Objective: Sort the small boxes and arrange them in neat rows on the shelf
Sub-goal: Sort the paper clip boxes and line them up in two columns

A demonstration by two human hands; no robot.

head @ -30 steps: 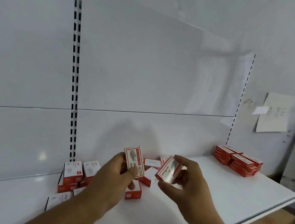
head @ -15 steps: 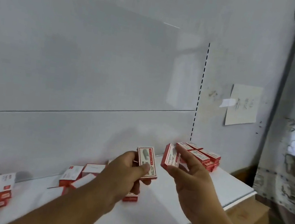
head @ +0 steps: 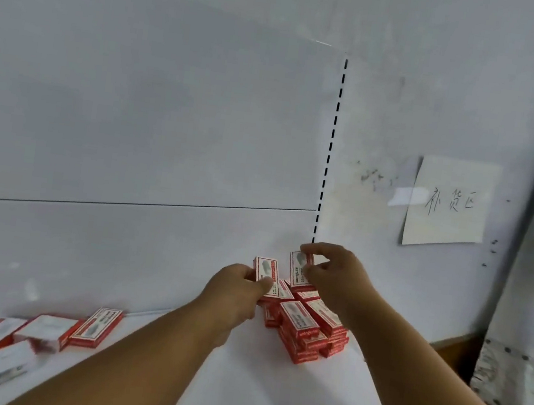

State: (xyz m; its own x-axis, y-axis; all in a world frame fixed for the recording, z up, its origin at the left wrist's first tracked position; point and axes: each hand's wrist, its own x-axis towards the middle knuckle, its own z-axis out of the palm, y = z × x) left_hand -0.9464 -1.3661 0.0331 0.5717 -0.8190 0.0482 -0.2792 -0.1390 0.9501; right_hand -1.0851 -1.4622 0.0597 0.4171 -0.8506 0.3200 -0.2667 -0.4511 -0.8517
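Both hands reach over the neat stack of red-and-white small boxes [head: 305, 333] at the shelf's right end. My left hand [head: 236, 291] grips one small box [head: 267, 271] upright, just left of the stack. My right hand [head: 334, 276] pinches a second small box [head: 299, 272] by its top and side, held upright above the back of the stack. A loose pile of the same boxes [head: 40, 336] lies scattered at the lower left of the white shelf [head: 268, 397].
The white back panel has a slotted upright [head: 331, 149] right behind the stack. A paper note [head: 450, 201] is taped to the wall on the right. The shelf's front edge runs along the lower right; a patterned curtain [head: 523, 351] hangs beyond it.
The view has swung right. Both hands have carried their boxes from the loose pile across to the stack at the shelf's right end, and each still holds its box.
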